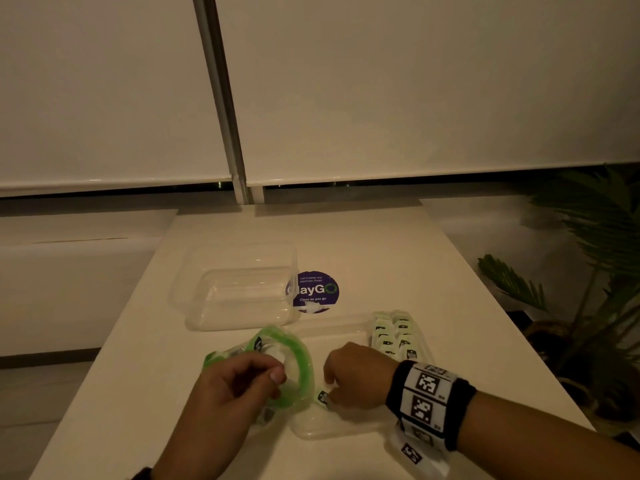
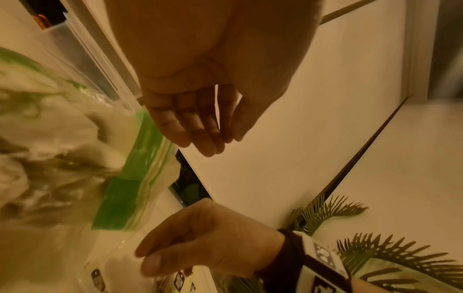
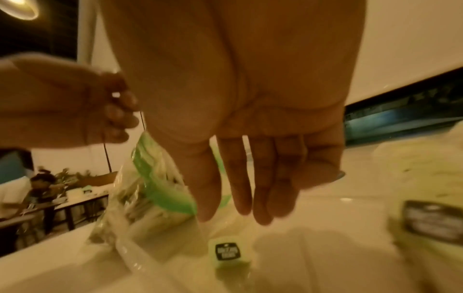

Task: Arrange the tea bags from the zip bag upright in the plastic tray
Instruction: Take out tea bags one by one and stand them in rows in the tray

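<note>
The zip bag (image 1: 277, 368) mouth is held open by the left hand (image 1: 239, 386); a tea bag (image 1: 322, 398) lies below the right hand (image 1: 356, 375), whose grip is released.

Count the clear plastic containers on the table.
2. One container sits farther back, overlapping the purple sticker at its left edge. The other, the tray, lies nearer, under the right hand, with tea bags standing at its far end.

Counted items on the bench (image 1: 398, 265)
Two hands, one zip bag (image 1: 294, 355), two clear plastic containers, one round sticker (image 1: 317, 289).
</note>
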Action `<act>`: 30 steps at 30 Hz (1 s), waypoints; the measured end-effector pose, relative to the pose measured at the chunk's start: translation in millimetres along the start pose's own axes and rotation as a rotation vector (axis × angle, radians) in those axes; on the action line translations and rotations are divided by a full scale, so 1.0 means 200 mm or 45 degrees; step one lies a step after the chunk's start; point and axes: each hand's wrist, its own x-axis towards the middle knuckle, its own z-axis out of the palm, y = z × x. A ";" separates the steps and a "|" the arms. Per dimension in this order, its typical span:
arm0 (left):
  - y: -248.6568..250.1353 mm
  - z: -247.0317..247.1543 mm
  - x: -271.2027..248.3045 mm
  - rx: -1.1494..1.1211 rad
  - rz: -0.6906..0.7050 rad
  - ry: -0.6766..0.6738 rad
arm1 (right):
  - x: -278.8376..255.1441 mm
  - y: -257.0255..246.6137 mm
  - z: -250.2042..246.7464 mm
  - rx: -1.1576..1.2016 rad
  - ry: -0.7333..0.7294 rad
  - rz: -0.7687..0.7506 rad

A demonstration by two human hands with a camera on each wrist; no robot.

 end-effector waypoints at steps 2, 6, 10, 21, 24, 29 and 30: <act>0.00 -0.04 -0.01 -0.005 0.022 0.015 | 0.03 -0.05 0.01 -0.063 -0.048 0.008; -0.02 -0.09 -0.04 -0.030 0.024 0.038 | 0.06 -0.11 0.00 -0.103 -0.053 0.043; -0.05 -0.13 -0.04 -0.023 0.025 0.043 | 0.07 -0.13 0.00 -0.142 -0.078 0.065; -0.04 -0.18 -0.04 -0.021 0.034 0.095 | -0.06 -0.08 -0.22 0.012 0.182 0.112; -0.01 -0.17 -0.01 -0.022 0.071 0.066 | -0.12 -0.07 -0.30 0.186 0.292 0.092; 0.05 -0.12 0.04 0.042 0.112 0.048 | -0.19 -0.10 -0.37 0.514 0.473 -0.001; 0.05 -0.11 0.06 0.088 0.117 0.047 | -0.19 -0.11 -0.38 0.572 0.510 -0.016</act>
